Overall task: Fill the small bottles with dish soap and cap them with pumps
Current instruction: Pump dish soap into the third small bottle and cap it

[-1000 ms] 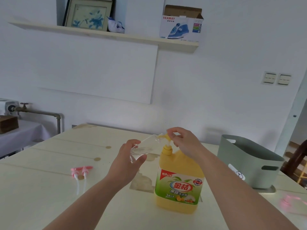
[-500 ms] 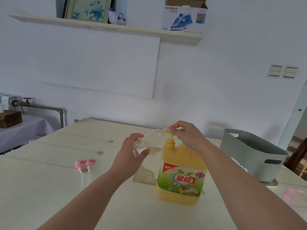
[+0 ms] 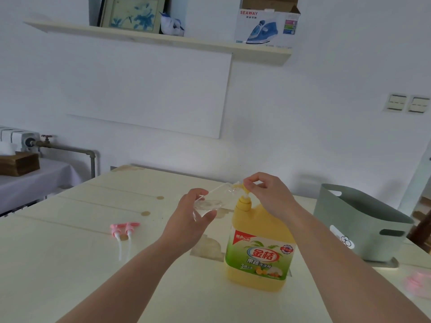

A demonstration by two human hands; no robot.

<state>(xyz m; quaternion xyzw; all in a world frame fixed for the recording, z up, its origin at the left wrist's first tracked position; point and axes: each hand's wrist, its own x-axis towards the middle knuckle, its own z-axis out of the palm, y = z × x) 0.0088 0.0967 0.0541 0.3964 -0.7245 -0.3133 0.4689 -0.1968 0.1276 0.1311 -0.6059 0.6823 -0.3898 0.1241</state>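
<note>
Small bottle (image 3: 214, 199) clear, tilted, held above the table (image 3: 70, 264) in mid-air, mouth up against the spout of the jug pump (image 3: 244, 201); looks like a bit of clear liquid inside, hard to tell how much

Left hand (image 3: 189, 220) wraps the small bottle from below, thumb on the near side, fingers curled round the far side

Right hand (image 3: 268, 194) sits on top of the jug pump, fingertips curled and pinching its head; can't tell if the head is pressed down

Dish soap jug (image 3: 258, 248) yellow, green and red label, upright on the table, right of centre, just under the right hand

Two pink pumps (image 3: 124, 228) with white tubes lie side by side on the table, left of the left hand, well apart from the jug

Grey-green bin (image 3: 359, 224) with cut-out handles stands on the table's right side, behind the right forearm

Blurred pink item (image 3: 417, 282) at the right edge of the table, too soft to identify

Wall shelf (image 3: 163, 40) above carries a framed flower picture (image 3: 133, 14) and an iron box (image 3: 265, 24); light switches (image 3: 407, 103) on the wall at right
</note>
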